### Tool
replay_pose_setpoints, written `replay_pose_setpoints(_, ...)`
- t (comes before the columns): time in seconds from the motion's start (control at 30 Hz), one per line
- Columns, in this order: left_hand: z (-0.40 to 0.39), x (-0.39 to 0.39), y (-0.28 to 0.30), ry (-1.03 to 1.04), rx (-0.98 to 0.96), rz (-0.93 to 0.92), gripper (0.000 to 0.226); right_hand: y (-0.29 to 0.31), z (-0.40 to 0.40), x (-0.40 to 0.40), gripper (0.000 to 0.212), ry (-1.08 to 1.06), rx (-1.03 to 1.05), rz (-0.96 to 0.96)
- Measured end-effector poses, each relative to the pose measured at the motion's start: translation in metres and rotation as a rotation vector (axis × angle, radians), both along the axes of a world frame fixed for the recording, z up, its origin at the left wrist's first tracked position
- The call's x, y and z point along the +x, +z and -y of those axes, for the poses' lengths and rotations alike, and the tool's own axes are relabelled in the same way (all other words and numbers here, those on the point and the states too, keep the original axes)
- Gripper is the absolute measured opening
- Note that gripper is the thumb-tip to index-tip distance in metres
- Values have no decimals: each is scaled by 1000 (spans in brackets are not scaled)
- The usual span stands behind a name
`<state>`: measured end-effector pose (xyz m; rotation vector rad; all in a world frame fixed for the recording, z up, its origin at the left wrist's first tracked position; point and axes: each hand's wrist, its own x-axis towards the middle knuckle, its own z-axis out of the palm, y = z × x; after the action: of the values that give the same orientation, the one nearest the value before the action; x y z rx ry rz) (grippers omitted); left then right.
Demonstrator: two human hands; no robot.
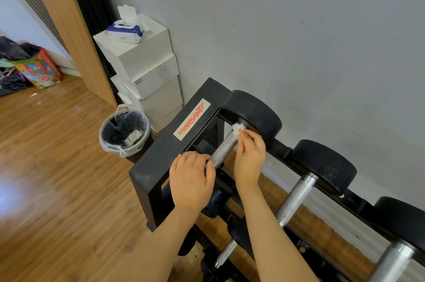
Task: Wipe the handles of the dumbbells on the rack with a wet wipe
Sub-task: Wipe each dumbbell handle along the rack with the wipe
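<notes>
Your right hand (249,155) pinching crumpled wet wipe (237,129), pressing it against far end of first dumbbell handle (224,148) on rack (161,148). Your left hand (190,178), fingers curled, gripping handle's near end.

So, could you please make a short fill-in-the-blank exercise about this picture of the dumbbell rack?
1. The right hand presses a crumpled ____ against the knurled handle of the leftmost dumbbell.
2. The left hand rests on the near end of that dumbbell, beside the ____ rack frame.
3. The open pack of wipes lies on top of a stack of white ____.
4. The bin beside the rack is lined with a clear plastic ____.

Missing words: wet wipe; black; boxes; bag
</notes>
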<state>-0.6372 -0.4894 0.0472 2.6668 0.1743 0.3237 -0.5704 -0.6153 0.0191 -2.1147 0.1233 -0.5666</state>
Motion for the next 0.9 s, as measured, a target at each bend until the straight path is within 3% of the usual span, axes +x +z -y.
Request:
replay_pose_setpoints(0.23, -2, 0, -2, -4, -8, 15, 41, -10, -7, -15, 27, 71, -196, 82)
replay_pose_setpoints(0.37, -2, 0, -2, -13, -45, -31, 44, -2, 1, -6, 26, 102, -212, 44)
replay_pose_setpoints(0.47, -6, -10, -4, -9, -53, -29, 34, 2, 6, 0, 26, 118, -226, 11)
replay_pose_setpoints(0.63, -6, -31, -13, 59, -58, -33, 46, 1, 3, -14, 28, 187, -249, -1)
replay_pose_setpoints(0.8, -6, -30, -14, 68, -53, -13, 46, 7, 13, -4, 29, 117, -22, -102)
replay_pose_setpoints(0.9, -6, -30, -16, 76, -61, 2, 49, 5, 8, -7, 26, 91, 7, -56)
